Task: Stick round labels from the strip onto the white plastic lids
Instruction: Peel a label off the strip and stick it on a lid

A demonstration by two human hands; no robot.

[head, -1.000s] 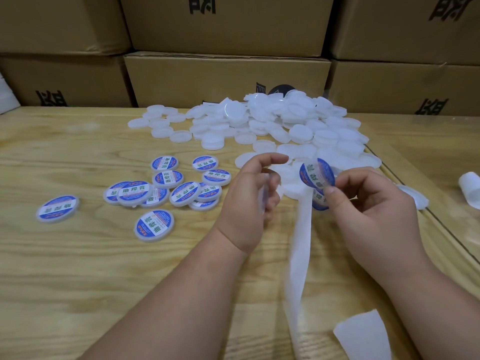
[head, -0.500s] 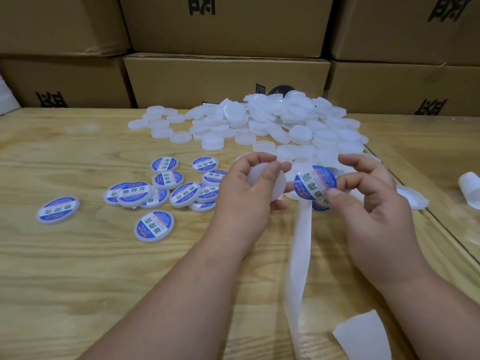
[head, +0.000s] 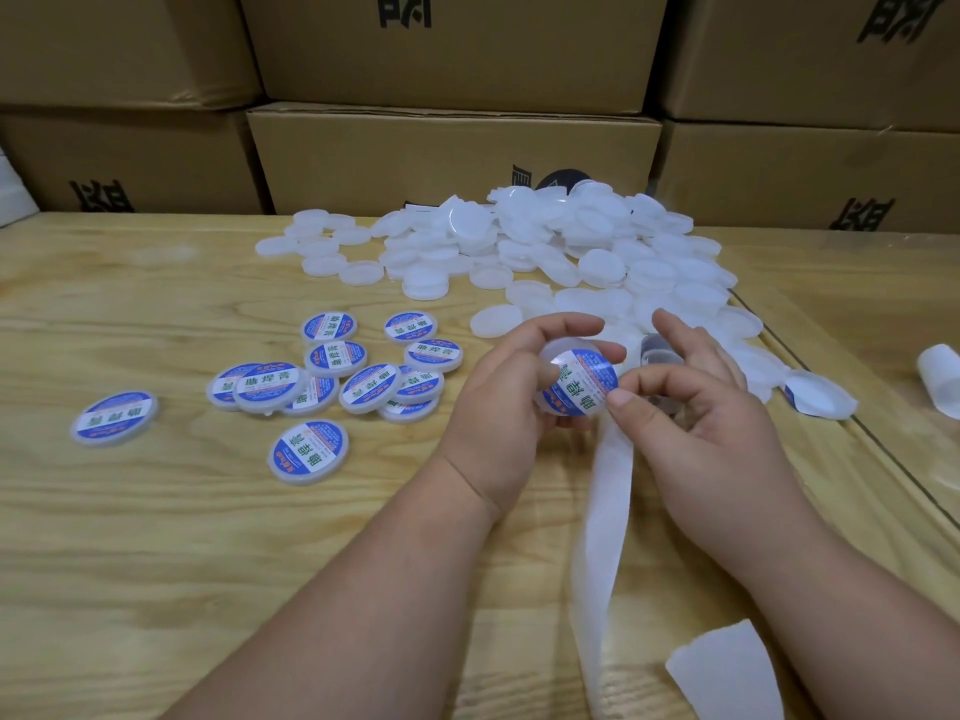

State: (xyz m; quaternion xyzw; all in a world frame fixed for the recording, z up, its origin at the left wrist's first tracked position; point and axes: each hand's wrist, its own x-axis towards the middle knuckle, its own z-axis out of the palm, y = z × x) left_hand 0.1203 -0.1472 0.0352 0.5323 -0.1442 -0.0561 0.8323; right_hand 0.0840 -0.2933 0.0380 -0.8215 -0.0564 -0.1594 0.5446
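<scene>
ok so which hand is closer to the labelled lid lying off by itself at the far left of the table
Left. The left hand, gripping a lid, sits right of the lone labelled lid, beyond the cluster of labelled lids. The right hand is farther right still.

Cardboard boxes (head: 452, 158) (stacked, black print) behind a wooden table (head: 156, 537).

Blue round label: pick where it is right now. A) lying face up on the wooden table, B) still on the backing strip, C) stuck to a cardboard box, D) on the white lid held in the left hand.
D: the blue round label sits on the white lid gripped by the left hand, with the right hand touching its edge, above the backing strip.
</scene>
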